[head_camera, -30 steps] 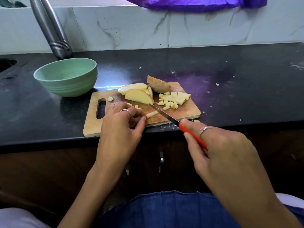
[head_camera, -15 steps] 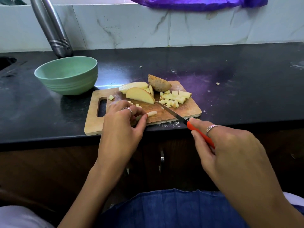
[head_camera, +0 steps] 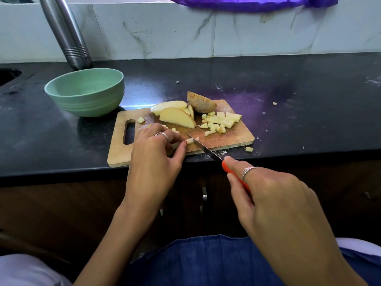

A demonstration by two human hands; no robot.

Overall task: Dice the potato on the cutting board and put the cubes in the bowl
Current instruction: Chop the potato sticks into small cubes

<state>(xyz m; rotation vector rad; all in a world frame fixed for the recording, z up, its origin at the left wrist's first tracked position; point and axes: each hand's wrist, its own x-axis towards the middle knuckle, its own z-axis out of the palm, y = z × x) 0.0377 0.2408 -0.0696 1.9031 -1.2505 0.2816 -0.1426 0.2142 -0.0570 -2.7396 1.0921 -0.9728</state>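
From the head view the dicing step is in hand: the left hand [head_camera: 152,155] curls its fingertips over a thin potato strip [head_camera: 186,141] at the near middle of the cutting board [head_camera: 237,137], and the right hand [head_camera: 274,203] is closed round the orange handle of the knife [head_camera: 206,150], whose blade tip lies right at the strip. The next move, as I judge it, calls for short crosswise cuts with the left fingertips tucked clear of the edge, since they sit just beside the blade

A heap of cubes [head_camera: 221,121] lies on the far right of the board, uncut potato slices [head_camera: 176,118] and a skin-on potato end [head_camera: 201,105] at the far middle. The green bowl [head_camera: 86,96] stands left of the board on the table [head_camera: 309,120] and looks empty, so the transfer is not yet begun. One stray cube [head_camera: 249,149] sits off the board near its right corner. A steel bottle [head_camera: 68,34] leans behind the bowl; nothing blocks the way from board to bowl
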